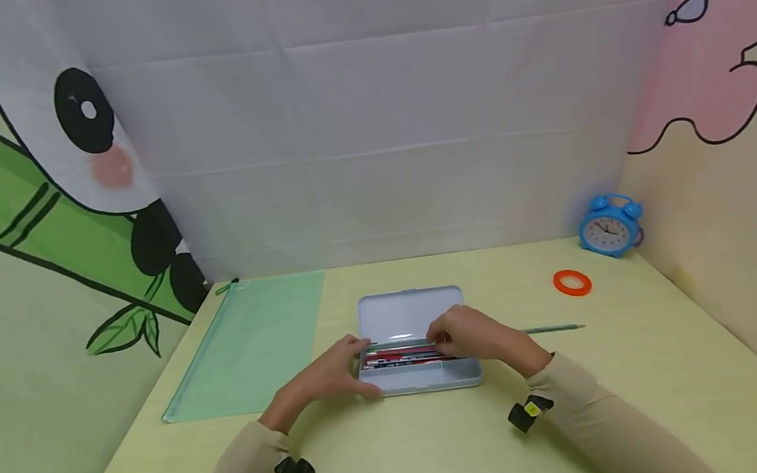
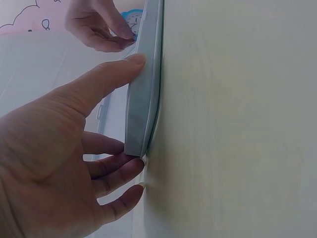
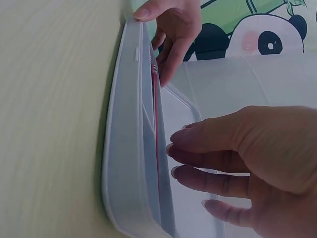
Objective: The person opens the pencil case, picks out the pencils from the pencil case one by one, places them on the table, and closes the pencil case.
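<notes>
Hands (image 1: 472,332), smooth rect. case (image 1: 421,377), slim pencils (image 1: 400,356)

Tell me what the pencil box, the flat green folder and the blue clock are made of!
Pencil box: probably smooth plastic, since its walls look pale and even with rounded corners, but painted metal is possible.
Flat green folder: likely thin plastic, because it looks filmy.
Blue clock: maybe glossy plastic, with bright, even colour; painted metal could look similar.
</notes>
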A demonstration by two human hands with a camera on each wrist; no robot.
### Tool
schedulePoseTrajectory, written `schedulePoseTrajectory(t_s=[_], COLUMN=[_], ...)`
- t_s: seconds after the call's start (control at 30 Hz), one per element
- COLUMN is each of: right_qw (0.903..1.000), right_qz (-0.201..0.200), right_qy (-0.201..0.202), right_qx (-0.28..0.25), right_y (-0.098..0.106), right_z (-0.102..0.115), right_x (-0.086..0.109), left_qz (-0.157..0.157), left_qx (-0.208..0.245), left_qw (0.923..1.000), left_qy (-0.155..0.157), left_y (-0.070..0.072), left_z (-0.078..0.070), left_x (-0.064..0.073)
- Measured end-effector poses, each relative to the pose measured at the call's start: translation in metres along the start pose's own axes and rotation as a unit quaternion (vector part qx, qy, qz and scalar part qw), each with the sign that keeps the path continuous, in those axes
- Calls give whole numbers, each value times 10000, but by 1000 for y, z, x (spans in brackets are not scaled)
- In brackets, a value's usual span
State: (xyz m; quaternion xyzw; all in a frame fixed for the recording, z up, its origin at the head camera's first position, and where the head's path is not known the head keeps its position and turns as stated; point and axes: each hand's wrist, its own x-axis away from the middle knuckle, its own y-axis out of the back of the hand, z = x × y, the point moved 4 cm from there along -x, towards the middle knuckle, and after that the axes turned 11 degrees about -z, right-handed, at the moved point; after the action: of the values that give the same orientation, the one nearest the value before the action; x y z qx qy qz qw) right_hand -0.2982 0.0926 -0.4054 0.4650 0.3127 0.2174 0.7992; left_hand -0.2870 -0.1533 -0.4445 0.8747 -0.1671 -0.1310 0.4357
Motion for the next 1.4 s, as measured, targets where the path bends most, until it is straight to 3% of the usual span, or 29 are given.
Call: schedulePoseTrajectory(t_s=[0.5, 1.23, 1.4], right_qw=[9998, 9984, 9988], right_qz=[48, 10, 91], right_qy=[187, 517, 399], right_qx=[40, 242, 285], right_y=[-21, -28, -29], right_z=[6, 20, 19], right_x=[-5, -19, -21], left_qz=[26, 43, 51], left_qx=[-131, -49, -26], left_qw=[9999, 10000, 10000], left_qy=[35, 57, 64], left_y=[1, 3, 4], left_z=[-2, -1, -2], left_x=[1, 0, 1])
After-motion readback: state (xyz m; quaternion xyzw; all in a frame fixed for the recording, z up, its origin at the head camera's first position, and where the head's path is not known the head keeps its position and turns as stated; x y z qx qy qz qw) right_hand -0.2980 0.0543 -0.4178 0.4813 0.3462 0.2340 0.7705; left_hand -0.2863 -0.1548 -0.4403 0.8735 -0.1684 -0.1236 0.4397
